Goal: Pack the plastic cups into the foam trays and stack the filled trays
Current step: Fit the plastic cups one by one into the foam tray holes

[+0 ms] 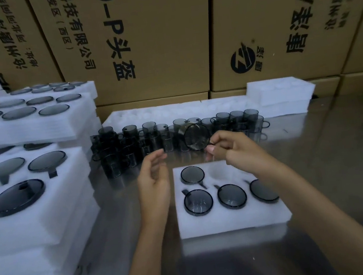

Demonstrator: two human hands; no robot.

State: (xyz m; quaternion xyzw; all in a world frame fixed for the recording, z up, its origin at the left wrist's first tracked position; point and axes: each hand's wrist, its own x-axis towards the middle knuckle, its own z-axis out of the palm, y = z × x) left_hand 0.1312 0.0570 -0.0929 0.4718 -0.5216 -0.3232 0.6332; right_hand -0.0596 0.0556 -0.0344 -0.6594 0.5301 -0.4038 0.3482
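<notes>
Many cardboard boxes wall the shiny steel table.

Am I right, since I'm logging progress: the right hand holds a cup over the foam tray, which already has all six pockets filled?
Not quite. The head view shows the right hand holding a cup above the foam tray, but only four pockets hold cups; the back middle pocket is empty, and the back right one is hidden behind the hand.

The foam tray lies front centre on the table; loose cups stand behind it; stacked filled trays sit left; cartons behind.
</notes>
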